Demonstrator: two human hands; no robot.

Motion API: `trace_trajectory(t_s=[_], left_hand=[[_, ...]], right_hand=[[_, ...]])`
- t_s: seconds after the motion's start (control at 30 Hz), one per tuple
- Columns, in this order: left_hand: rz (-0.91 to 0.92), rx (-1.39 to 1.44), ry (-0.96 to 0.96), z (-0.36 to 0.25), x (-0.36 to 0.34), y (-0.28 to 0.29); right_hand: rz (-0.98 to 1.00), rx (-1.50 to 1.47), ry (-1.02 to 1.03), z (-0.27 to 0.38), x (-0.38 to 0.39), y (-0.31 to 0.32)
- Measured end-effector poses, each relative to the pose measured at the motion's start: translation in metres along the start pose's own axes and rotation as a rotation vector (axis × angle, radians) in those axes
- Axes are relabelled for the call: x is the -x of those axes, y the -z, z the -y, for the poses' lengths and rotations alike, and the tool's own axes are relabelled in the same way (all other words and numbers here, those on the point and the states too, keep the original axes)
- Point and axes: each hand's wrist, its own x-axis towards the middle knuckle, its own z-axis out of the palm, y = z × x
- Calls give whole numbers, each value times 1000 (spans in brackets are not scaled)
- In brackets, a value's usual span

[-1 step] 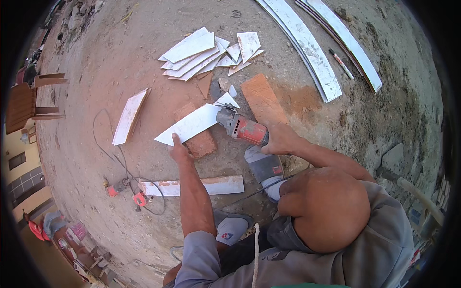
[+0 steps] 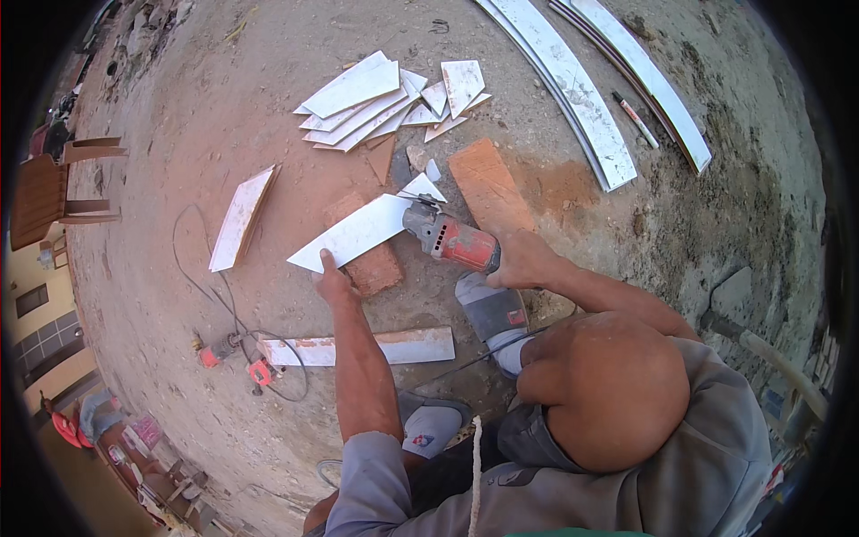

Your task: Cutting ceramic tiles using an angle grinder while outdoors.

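Observation:
My left hand point(image 2: 334, 281) pinches the near left end of a white tile strip point(image 2: 353, 235), thumb on top. The strip lies slanted across an orange brick point(image 2: 378, 270). In my right hand point(image 2: 528, 259) is a red and grey angle grinder point(image 2: 463, 243), gripped by its rear body. The grinder's head is over the strip's right end, and its disc edge is mostly hidden. Just past the head shows a white pointed piece point(image 2: 424, 185); whether it is joined to the strip I cannot tell. A second orange brick point(image 2: 490, 183) lies beyond the grinder.
Cut white tiles point(image 2: 358, 94) are piled ahead. Long white strips point(image 2: 573, 89) and a marker point(image 2: 636, 120) lie at far right. One tile stack point(image 2: 242, 219) is at left; another strip point(image 2: 407, 345) lies near my feet. Cable loops around a red plug point(image 2: 259, 372). A shovel point(image 2: 734, 300) is at right.

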Motion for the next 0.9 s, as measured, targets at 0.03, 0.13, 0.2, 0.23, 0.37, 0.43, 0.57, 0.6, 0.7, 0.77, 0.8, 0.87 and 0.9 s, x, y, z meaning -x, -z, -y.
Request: trace_trajectory(t_s=[0.03,0.13,0.2,0.23,0.37,0.43,0.57,0.6,0.7,0.77,0.8,0.87,0.9], left_hand=[[-9,1,9,2,-1,2],[0,4,-6,8,-8,7],[19,1,-21,13,-14,10],[38,-17,-30,14,-17,11],[28,-14,-13,15,-18,13],[29,-20,-39,14,-15,12],[46,7,-33,12,-10,9],[40,1,-33,11,-11,9],[47,30,-64,11,-11,8],[2,-18,-13,11,-11,8],[2,-26,-20,11,-10,8],[57,26,-40,11,-9,8],[42,14,-38,11,-9,8]], right_hand=[[13,14,-17,1,0,0],[16,38,-34,6,-3,-1],[10,45,-41,8,-5,-1],[4,47,-32,10,-6,-1],[0,34,-2,14,-14,-2],[17,18,-1,15,-17,-2],[33,13,-16,17,-21,-3],[34,8,-13,17,-20,-3],[38,23,-10,16,-15,-2],[6,17,-10,15,-10,-2],[9,11,-11,14,-8,-1],[28,27,-8,13,-7,-1],[28,27,-7,13,-6,-2]])
